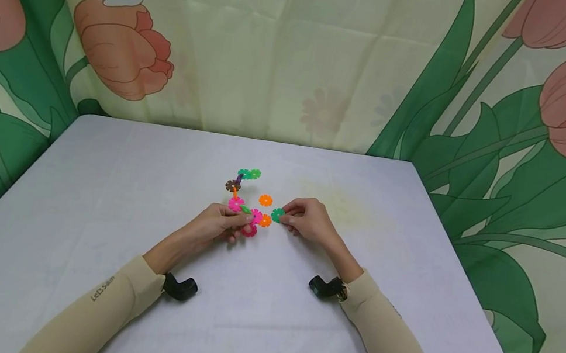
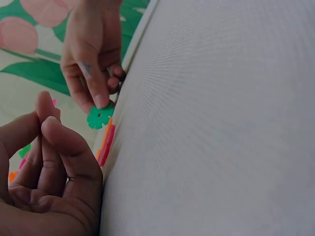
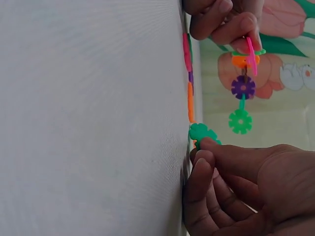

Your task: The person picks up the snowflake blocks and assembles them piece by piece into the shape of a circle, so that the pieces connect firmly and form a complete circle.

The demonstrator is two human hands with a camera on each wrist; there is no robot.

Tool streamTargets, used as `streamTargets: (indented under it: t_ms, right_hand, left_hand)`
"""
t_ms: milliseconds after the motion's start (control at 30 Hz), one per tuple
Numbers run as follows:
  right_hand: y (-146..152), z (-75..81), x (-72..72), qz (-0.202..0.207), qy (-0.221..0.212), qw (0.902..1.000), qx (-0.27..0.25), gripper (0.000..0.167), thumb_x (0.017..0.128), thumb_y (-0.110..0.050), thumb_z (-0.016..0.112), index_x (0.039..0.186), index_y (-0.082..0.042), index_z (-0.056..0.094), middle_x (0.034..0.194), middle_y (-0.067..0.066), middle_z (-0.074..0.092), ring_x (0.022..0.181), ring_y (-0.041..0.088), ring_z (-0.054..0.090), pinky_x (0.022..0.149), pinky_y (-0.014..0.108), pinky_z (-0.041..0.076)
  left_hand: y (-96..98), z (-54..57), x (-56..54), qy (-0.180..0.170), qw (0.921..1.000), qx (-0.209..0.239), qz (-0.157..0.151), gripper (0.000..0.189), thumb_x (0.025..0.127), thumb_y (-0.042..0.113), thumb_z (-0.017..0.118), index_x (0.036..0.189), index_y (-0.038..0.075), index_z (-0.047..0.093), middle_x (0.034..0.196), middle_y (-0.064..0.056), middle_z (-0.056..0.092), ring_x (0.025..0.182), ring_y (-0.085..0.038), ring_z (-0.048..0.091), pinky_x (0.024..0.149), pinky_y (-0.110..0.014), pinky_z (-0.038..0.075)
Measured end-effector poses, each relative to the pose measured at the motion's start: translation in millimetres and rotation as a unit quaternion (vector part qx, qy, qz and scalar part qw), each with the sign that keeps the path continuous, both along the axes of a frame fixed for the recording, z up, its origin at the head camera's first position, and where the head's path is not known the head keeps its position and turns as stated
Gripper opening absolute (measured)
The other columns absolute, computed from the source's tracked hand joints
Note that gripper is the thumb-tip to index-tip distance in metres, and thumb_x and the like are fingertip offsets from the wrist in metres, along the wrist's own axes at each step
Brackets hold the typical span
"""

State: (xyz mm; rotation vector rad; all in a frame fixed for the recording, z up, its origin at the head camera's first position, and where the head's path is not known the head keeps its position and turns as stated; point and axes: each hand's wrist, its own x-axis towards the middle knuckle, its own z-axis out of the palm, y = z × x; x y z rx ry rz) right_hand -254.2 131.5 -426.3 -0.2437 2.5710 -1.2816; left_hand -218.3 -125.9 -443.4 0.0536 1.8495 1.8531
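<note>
A broad table with a smooth white fabric cover point(image 1: 118, 180) and rounded far corners carries everything. Shallow creases cross the fabric toward the near side, and a faint yellowish stain point(image 1: 340, 201) marks it right of centre. Near the middle, two flat, notched orange plastic discs point(image 1: 266, 200) lie a little apart, one farther back. A notched crimson plastic disc point(image 2: 108, 146) lies flat close by; a purple plastic piece point(image 3: 191, 82) shows edge-on along the surface.

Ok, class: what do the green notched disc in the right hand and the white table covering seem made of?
Green notched disc: probably moulded plastic, smooth with low sheen; even colour, crisp slots.
White table covering: likely woven fabric, matt; faint creases, fine-grained texture.
</note>
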Motion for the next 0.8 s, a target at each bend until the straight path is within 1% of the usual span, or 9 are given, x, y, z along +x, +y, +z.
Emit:
streamTargets:
  t_ms: [300,467,533,633,800]
  right_hand:
    - [0,2.4,1.6,0.01,0.001,0.9999,0.013,0.014,0.097,-0.013,0.078,0.108,-0.005,0.078,0.091,0.01,0.076,0.068,0.016,0.066,0.065,0.025,0.059]
    - [2,6.0,3.9,0.016,0.008,0.9998,0.003,0.013,0.097,-0.014,0.077,0.108,-0.006,0.079,0.096,0.011,0.075,0.072,0.017,0.066,0.067,0.025,0.058]
    - [2,7.8,4.8,0.024,0.015,0.9996,-0.004,0.013,0.097,-0.015,0.077,0.108,-0.007,0.079,0.099,0.011,0.075,0.073,0.017,0.066,0.067,0.024,0.057]
    - [2,10.1,5.8,0.047,0.029,0.9984,-0.012,0.013,0.097,-0.015,0.077,0.107,-0.008,0.079,0.101,0.01,0.076,0.074,0.016,0.066,0.067,0.024,0.056]
    - [-2,16.2,8.5,0.08,0.038,0.9957,-0.028,0.011,0.096,-0.016,0.078,0.104,-0.01,0.08,0.099,0.009,0.077,0.074,0.018,0.068,0.068,0.027,0.057]
  left_hand:
    - [0.5,3.4,1.0,-0.003,0.9999,-0.015,-0.003,0.032,0.101,0.032,0.074,0.107,0.001,0.079,0.081,0.003,0.075,0.07,-0.011,0.057,0.065,-0.021,0.05]
    - [0.7,3.3,0.6,-0.002,0.9998,-0.021,-0.004,0.035,0.1,0.035,0.074,0.107,0.001,0.079,0.08,0.004,0.074,0.07,-0.011,0.057,0.065,-0.021,0.05]
    - [0.5,3.0,0.6,-0.002,0.9998,-0.022,-0.004,0.035,0.1,0.035,0.074,0.106,0.001,0.079,0.08,0.004,0.074,0.07,-0.011,0.057,0.066,-0.021,0.05]
    - [0.0,2.6,0.6,-0.003,0.9998,-0.021,0.002,0.033,0.1,0.035,0.075,0.102,0.003,0.08,0.079,0.004,0.074,0.069,-0.011,0.058,0.065,-0.021,0.05]
    - [-1.3,3.5,1.5,-0.005,0.9998,-0.014,0.01,0.028,0.1,0.033,0.075,0.096,0.006,0.08,0.078,0.003,0.074,0.068,-0.01,0.057,0.064,-0.02,0.05]
